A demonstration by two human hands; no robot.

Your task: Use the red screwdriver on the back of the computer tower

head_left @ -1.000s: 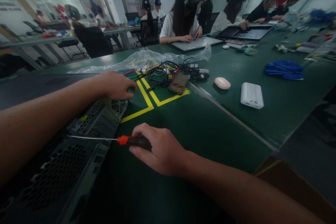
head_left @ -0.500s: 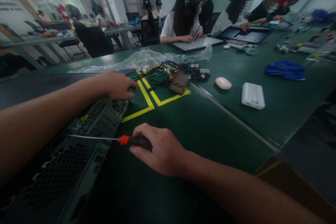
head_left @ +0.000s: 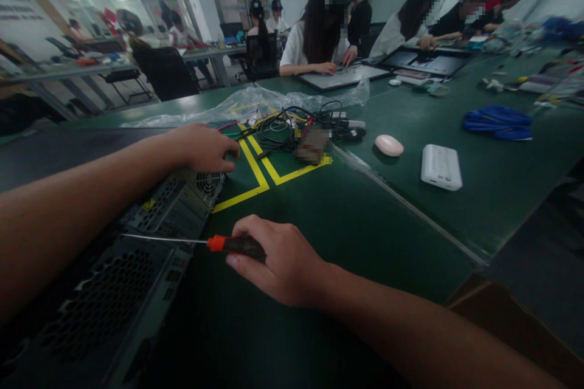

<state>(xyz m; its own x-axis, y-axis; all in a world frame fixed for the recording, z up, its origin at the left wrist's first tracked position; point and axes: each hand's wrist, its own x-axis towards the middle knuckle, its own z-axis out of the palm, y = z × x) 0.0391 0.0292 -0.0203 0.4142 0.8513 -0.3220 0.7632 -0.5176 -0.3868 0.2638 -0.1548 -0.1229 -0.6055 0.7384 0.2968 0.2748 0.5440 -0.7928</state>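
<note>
A desktop computer case (head_left: 116, 276) lies at the lower left, its rear panel with honeycomb vents and a fan grille facing me. My left hand (head_left: 207, 149) rests over the case's far top edge near that grille, thumb and fingers apart and holding nothing. A screwdriver (head_left: 218, 244) with a black and orange handle is gripped in my right hand (head_left: 283, 261). Its long shaft points left across the rear panel; whether the tip touches a screw is too dark to tell.
Tangled cables (head_left: 283, 130) and clear plastic film (head_left: 219, 103) lie beyond the case on the green table (head_left: 365, 219). To the right are a pink oval object (head_left: 389, 145), a white box-shaped device (head_left: 441, 167) and blue cloth (head_left: 497, 122). Co-workers handle flat panels opposite.
Both hands and the screwdriver hold nearly the same position. The view has shifted very slightly. Across the table, a co-worker's hand has moved a little over a panel.
</note>
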